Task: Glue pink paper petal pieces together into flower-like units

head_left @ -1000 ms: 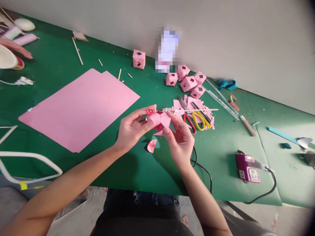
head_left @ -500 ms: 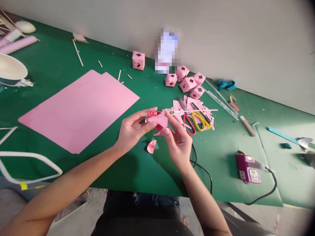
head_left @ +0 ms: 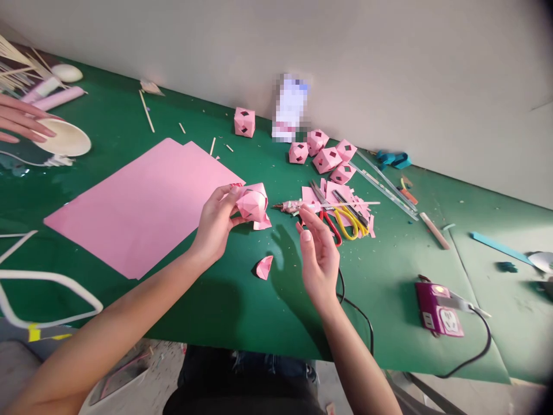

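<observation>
My left hand point(head_left: 215, 225) grips a partly built pink paper ball point(head_left: 253, 203), which has a loose flap at its lower right. My right hand point(head_left: 318, 251) is apart from the ball, its fingers bent and the thumb spread away, with nothing visible in it. Just beyond its fingertips lies a pink glue gun point(head_left: 294, 206) with a long glue stick out of its back. Red-handled scissors point(head_left: 333, 229), yellow-handled scissors point(head_left: 353, 222) and a dark cutter point(head_left: 345, 202) rest on pink paper scraps point(head_left: 339, 190). A small folded pink paper piece point(head_left: 264, 267) lies on the green table below my hands.
Large pink paper sheets point(head_left: 142, 207) cover the left of the table. Several finished pink paper balls point(head_left: 327, 159) stand near the wall, by a blurred phone point(head_left: 290, 106). Another person's hand point(head_left: 21, 120) touches a white bowl point(head_left: 69, 137). A purple socket block point(head_left: 438, 308) sits at right.
My right hand has let go of the paper ball. My left hand has moved the ball a little left and up. Another person's hand has come in at the far left, over the bowl.
</observation>
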### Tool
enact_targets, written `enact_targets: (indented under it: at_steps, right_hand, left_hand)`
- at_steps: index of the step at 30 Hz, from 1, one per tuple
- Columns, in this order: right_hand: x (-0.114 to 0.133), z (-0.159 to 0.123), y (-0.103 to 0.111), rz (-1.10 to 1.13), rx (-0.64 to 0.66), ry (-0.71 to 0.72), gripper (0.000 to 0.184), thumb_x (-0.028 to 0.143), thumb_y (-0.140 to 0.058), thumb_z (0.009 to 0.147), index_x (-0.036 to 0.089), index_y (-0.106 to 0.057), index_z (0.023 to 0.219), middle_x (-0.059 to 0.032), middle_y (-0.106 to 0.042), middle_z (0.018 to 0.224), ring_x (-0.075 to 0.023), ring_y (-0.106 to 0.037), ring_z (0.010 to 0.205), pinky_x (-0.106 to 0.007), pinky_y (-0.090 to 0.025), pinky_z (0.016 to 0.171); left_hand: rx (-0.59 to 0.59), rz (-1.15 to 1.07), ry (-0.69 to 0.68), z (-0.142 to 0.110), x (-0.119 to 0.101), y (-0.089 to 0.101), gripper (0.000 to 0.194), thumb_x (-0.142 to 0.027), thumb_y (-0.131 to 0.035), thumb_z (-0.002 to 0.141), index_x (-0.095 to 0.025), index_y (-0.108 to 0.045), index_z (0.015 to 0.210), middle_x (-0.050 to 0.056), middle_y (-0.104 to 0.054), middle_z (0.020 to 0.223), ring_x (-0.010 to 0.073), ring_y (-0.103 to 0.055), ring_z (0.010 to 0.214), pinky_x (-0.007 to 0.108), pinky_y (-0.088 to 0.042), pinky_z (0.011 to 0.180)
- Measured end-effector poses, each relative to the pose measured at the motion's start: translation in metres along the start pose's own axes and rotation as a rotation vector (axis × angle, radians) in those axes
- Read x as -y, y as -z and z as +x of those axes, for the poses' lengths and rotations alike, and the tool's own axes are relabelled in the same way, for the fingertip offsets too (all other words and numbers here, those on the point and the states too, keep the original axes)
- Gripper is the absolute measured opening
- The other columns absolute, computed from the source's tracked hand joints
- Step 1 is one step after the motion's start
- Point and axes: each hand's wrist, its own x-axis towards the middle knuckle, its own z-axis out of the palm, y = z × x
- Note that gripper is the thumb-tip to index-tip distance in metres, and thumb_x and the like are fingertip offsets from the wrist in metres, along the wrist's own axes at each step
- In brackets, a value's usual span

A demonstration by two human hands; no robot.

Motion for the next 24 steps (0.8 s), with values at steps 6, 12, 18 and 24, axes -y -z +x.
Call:
enact_targets:
  at_steps: [6,12,18,24]
  right_hand:
    - [0.001,-0.002,0.0,-0.008,0.001,-0.001,0.031,0.04,-0.06,0.107,0.035,-0.07,0.136,-0.0067,-0.066,0.151,-0.0273,-0.059,0.147,-0.053,-0.056,0.119]
    - [0.002,-0.002,0.0,-0.032,0.0,-0.014,0.031,0.043,-0.059,0.107,0.032,-0.07,0.134,-0.0091,-0.066,0.15,-0.0284,-0.059,0.147,-0.055,-0.057,0.117]
    - [0.003,-0.003,0.001,-0.062,0.013,0.004,0.03,0.042,-0.057,0.108,0.031,-0.069,0.134,-0.0089,-0.066,0.15,-0.0265,-0.058,0.146,-0.051,-0.058,0.115]
    - [0.002,-0.002,0.001,-0.087,0.015,0.016,0.029,0.042,-0.057,0.109,0.032,-0.069,0.133,-0.0076,-0.068,0.148,-0.0256,-0.06,0.144,-0.048,-0.059,0.111]
  left_hand:
    - [-0.026,0.276,-0.011,0.036,-0.006,-0.002,0.041,-0.058,-0.078,0.087,-0.022,-0.066,0.104,0.008,-0.075,0.104,0.0222,-0.071,0.086,0.029,-0.056,0.062]
    - [-0.043,0.767,-0.148,0.09,-0.02,-0.006,0.029,-0.051,-0.064,0.1,-0.024,-0.062,0.11,0.005,-0.074,0.089,0.0214,-0.069,0.069,0.033,-0.052,0.062]
    - [-0.007,1.06,-0.104,0.115,-0.013,-0.013,0.028,-0.046,-0.057,0.104,-0.023,-0.063,0.118,0.006,-0.075,0.085,0.0249,-0.069,0.065,0.039,-0.055,0.074]
    - [-0.008,1.257,-0.167,0.119,-0.003,-0.019,0.038,-0.04,-0.047,0.107,-0.017,-0.06,0.133,0.015,-0.076,0.096,0.0374,-0.074,0.099,0.048,-0.056,0.092]
